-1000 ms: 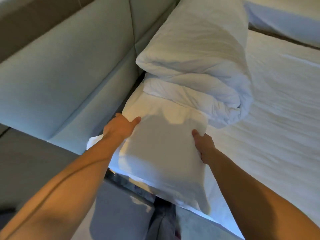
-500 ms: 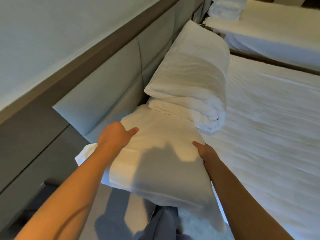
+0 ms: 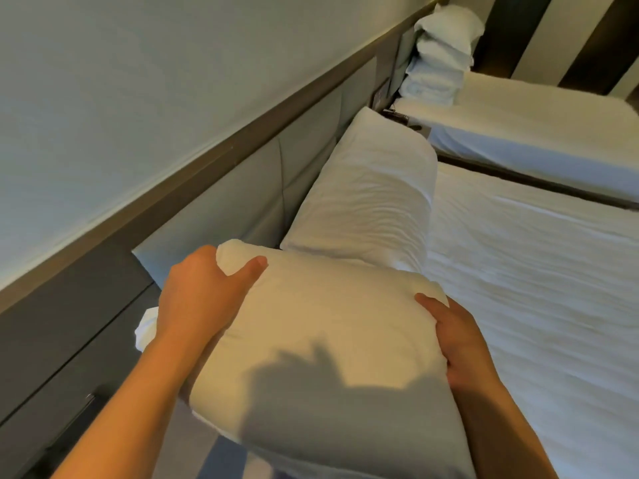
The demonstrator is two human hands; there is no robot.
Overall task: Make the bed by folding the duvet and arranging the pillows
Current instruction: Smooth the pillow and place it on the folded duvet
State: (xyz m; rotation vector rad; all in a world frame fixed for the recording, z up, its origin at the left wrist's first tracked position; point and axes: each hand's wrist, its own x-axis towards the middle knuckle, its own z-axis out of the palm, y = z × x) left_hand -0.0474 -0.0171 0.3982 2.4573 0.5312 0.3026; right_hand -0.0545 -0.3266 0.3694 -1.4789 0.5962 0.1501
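A white pillow [image 3: 321, 344] is held up in front of me by both hands. My left hand [image 3: 197, 295] grips its far left corner, thumb on top. My right hand [image 3: 456, 344] clasps its right edge. Beyond it lies the folded white duvet [image 3: 373, 202], stacked against the padded headboard [image 3: 242, 202]. The pillow's far edge covers the near end of the duvet. A bare white sheet covers the bed [image 3: 536, 288] to the right.
A dark bedside cabinet [image 3: 52, 357] stands at lower left under the wall. A second bed [image 3: 539, 133] lies beyond a dark gap, with a pile of white bedding [image 3: 439, 53] at its head.
The pillow has been lifted off the bed corner and raised toward me. My view has tilted up, bringing the second bed and its bedding into sight.
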